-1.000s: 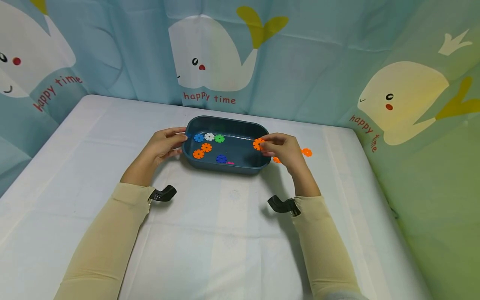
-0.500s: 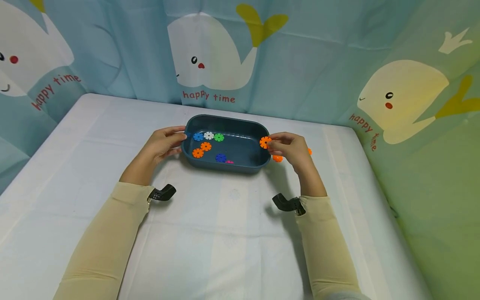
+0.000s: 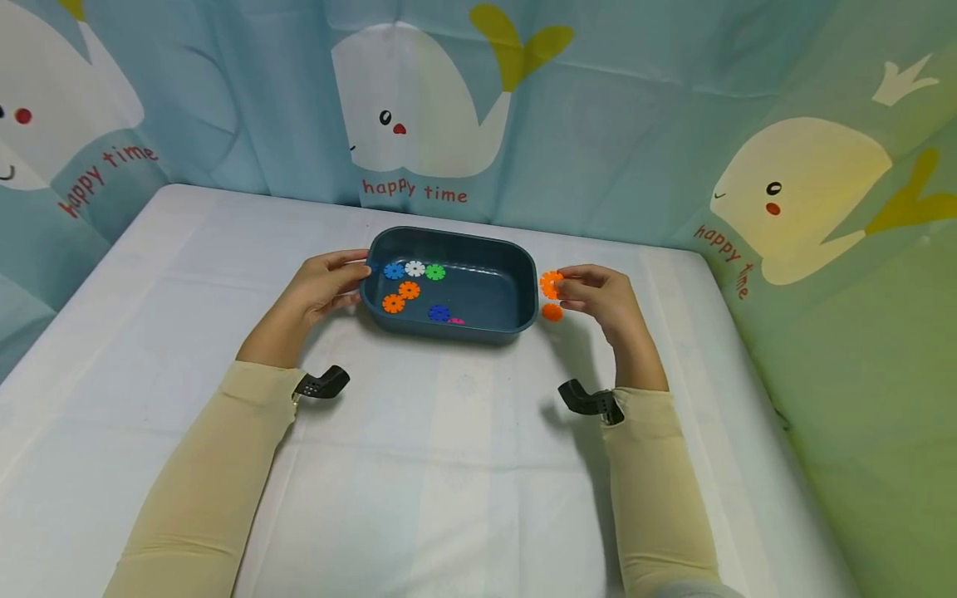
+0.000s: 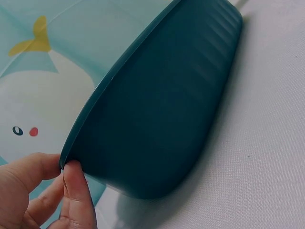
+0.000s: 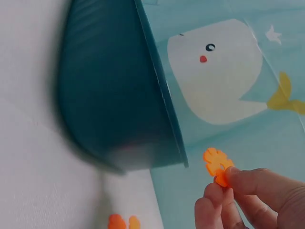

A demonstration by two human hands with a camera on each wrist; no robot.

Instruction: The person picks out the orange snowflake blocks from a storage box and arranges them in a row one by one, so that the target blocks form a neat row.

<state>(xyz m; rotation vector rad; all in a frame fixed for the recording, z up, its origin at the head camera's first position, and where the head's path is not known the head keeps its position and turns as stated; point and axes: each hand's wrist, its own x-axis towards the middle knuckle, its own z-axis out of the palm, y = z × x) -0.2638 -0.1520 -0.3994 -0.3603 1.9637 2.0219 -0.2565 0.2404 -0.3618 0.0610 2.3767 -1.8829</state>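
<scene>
A dark teal plastic basin [image 3: 486, 286] stands on the table in the head view. My left hand [image 3: 321, 289] pinches its rim at the left end, thumb on one side and fingers on the other, as the left wrist view confirms. Just beyond the right end, my right hand [image 3: 598, 299] pinches an orange snowflake building disc [image 5: 215, 160] between thumb and fingers, apart from the basin wall. Inside the basin lie a blue disc [image 3: 394, 271], a white disc [image 3: 414, 268], a green disc [image 3: 435, 272], two orange ones, a dark blue disc [image 3: 439, 312] and a partly hidden pink disc [image 3: 457, 321].
Another orange disc [image 3: 552, 312] lies on the table just right of the basin, below the right fingers. White cloth covers the table [image 3: 449, 465]. A blue-green curtain [image 3: 613, 149] printed with whales hangs behind and to the right.
My right hand has drawn back to the right with the orange disc, from over the basin to outside its right end. The left hand keeps its grip on the rim.
</scene>
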